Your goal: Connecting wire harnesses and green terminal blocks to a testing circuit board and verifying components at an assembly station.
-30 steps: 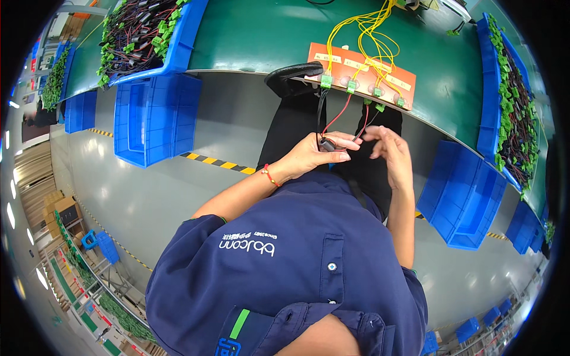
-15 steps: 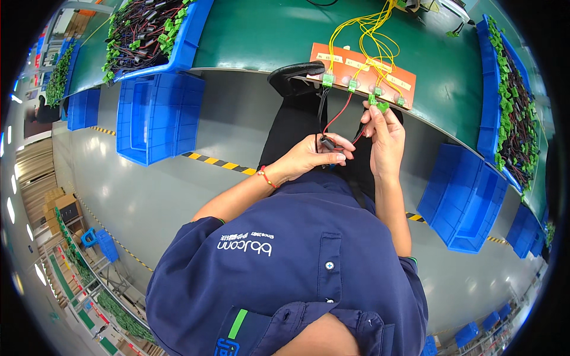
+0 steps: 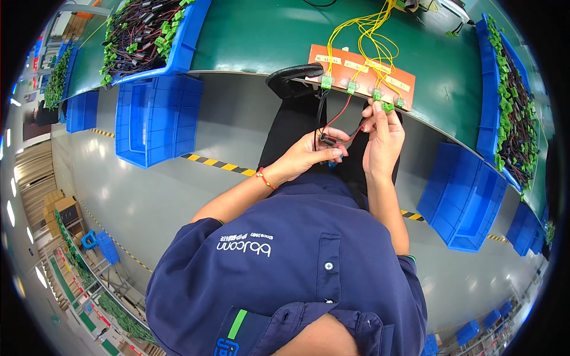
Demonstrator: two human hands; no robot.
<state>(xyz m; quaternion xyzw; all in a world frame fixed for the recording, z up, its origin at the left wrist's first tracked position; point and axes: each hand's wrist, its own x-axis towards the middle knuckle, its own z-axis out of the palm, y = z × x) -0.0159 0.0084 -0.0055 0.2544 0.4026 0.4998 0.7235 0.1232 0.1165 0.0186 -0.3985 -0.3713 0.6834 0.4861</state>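
My left hand (image 3: 309,153) is closed around the black cylindrical part (image 3: 328,140) of a wire harness, with black and red wires running through the fingers. Two of its leads rise to green connectors (image 3: 326,82) plugged along the front edge of an orange test board (image 3: 404,82). Right at that edge, my right hand (image 3: 383,139) pinches a green terminal plug (image 3: 388,108) between thumb and fingers. This plug sits just below a green socket (image 3: 377,94); whether they touch I cannot tell. Dark and red wires pass from the right fingers down toward the left hand.
Yellow wires (image 3: 362,37) loop from the board to the back of the green table (image 3: 255,41). Blue bins of harnesses stand left (image 3: 189,35) and right (image 3: 488,95). Lower blue bins (image 3: 157,121) flank my legs. A black padded object (image 3: 288,80) juts from the table's edge.
The green plug in my right hand has shifted slightly right and turned, with the fingertips following. My left hand stays nearly in place, its fingers slightly shifted around the black part.
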